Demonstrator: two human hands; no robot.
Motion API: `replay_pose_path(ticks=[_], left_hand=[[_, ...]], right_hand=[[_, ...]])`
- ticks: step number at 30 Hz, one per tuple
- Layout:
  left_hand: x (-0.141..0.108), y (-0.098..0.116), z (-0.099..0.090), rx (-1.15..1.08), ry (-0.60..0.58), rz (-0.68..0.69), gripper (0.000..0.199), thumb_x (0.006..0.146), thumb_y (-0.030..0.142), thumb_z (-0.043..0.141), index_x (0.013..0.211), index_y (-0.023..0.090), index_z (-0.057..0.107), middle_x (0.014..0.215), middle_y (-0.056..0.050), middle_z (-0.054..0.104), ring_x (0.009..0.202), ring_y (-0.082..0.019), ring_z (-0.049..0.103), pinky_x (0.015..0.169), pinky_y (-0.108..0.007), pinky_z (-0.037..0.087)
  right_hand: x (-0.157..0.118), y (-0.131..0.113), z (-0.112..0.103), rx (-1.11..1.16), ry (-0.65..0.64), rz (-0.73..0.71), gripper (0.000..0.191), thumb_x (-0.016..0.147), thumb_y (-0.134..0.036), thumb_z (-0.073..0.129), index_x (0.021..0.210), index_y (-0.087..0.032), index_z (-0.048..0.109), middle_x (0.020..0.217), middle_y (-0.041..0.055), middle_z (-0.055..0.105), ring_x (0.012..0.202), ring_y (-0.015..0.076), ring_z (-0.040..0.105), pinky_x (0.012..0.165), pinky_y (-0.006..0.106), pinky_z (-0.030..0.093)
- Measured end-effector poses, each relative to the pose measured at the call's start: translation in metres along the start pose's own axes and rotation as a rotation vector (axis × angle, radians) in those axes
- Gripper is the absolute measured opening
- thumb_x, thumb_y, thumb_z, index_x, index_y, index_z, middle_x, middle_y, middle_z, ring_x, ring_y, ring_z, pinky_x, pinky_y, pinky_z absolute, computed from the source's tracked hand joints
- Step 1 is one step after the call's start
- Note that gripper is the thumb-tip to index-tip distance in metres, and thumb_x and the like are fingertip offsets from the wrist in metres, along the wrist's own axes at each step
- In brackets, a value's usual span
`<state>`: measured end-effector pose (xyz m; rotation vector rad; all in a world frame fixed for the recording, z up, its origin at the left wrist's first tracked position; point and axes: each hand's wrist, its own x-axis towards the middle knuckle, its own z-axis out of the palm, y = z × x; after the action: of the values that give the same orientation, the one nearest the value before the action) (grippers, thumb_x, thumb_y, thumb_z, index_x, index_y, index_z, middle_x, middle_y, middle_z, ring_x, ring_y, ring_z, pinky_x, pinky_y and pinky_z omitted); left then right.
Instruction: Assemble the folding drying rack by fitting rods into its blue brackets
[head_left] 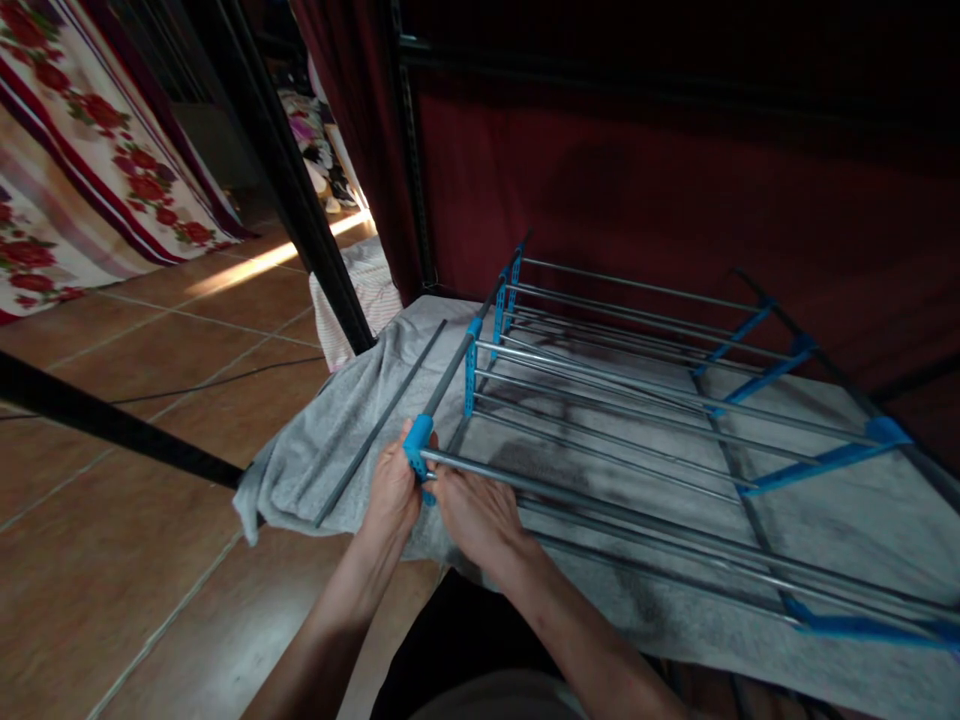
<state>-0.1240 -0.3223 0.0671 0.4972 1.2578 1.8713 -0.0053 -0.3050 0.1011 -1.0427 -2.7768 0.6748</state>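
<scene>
A rack of thin metal rods with blue plastic connectors (pixel 470 368) lies across a grey cloth-covered surface (pixel 600 590). At its near left corner, my left hand (pixel 395 487) is closed round the outer side of a blue corner connector (pixel 418 440). Just right of it, my right hand (pixel 472 505) has its fingers wrapped under the front metal rod (pixel 600 500), beside the same connector. The fingertips of both hands are partly hidden by the connector and rod. A loose grey rod (pixel 381 424) lies on the cloth, left of my hands.
Black frame posts (pixel 285 180) rise at the left, with a low black bar (pixel 112 420) beside them. A dark red curtain (pixel 637 180) hangs behind the rack. A floral curtain (pixel 97 130) hangs at the far left, over a tiled floor (pixel 82 560) crossed by a cable (pixel 217 380).
</scene>
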Motion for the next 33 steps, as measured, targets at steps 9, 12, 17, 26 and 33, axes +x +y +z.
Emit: replay_pose_path(ticks=[9, 12, 17, 26, 33], left_hand=[[0.0005, -0.0036, -0.001, -0.013, 0.013, 0.006, 0.04, 0.076, 0.046, 0.074, 0.059, 0.019, 0.051, 0.049, 0.005, 0.044, 0.045, -0.008, 0.038, 0.046, -0.021, 0.033], [0.0, -0.0031, -0.0011, 0.0, 0.009, 0.004, 0.04, 0.078, 0.047, 0.073, 0.058, 0.019, 0.051, 0.05, 0.004, 0.045, 0.045, -0.008, 0.039, 0.047, -0.021, 0.034], [-0.0009, -0.0006, 0.0004, -0.003, 0.002, 0.012, 0.042, 0.077, 0.046, 0.074, 0.056, 0.018, 0.051, 0.05, 0.004, 0.044, 0.047, -0.008, 0.038, 0.048, -0.02, 0.034], [-0.0025, 0.002, 0.003, 0.01, -0.001, 0.015, 0.04, 0.076, 0.04, 0.071, 0.053, 0.019, 0.047, 0.051, 0.003, 0.043, 0.048, -0.008, 0.037, 0.049, -0.021, 0.035], [-0.001, 0.0018, 0.002, 0.036, -0.018, -0.003, 0.038, 0.071, 0.037, 0.072, 0.054, 0.019, 0.044, 0.05, 0.003, 0.04, 0.049, -0.009, 0.034, 0.048, -0.021, 0.033]], right_hand=[[0.0014, 0.003, -0.001, 0.032, -0.022, -0.005, 0.03, 0.105, -0.032, 0.045, 0.127, -0.025, 0.062, 0.119, 0.0086, 0.074, 0.111, 0.0233, 0.07, 0.092, 0.035, 0.054], [0.0021, 0.0033, -0.0015, 0.038, -0.025, 0.001, 0.029, 0.105, -0.033, 0.045, 0.126, -0.025, 0.063, 0.116, 0.0072, 0.075, 0.109, 0.0233, 0.071, 0.092, 0.035, 0.054], [0.0027, 0.0035, -0.001, 0.034, -0.018, -0.005, 0.028, 0.103, -0.033, 0.05, 0.126, -0.024, 0.064, 0.118, 0.0084, 0.074, 0.11, 0.0226, 0.07, 0.093, 0.032, 0.054], [-0.0019, -0.0012, -0.0048, 0.005, 0.004, -0.026, 0.033, 0.106, -0.028, 0.038, 0.123, -0.02, 0.064, 0.115, 0.0108, 0.075, 0.106, 0.0238, 0.072, 0.09, 0.034, 0.056], [-0.0017, -0.0016, -0.0009, -0.026, -0.006, -0.041, 0.03, 0.102, -0.02, 0.038, 0.12, -0.018, 0.062, 0.11, 0.0136, 0.075, 0.098, 0.0248, 0.074, 0.084, 0.037, 0.058]])
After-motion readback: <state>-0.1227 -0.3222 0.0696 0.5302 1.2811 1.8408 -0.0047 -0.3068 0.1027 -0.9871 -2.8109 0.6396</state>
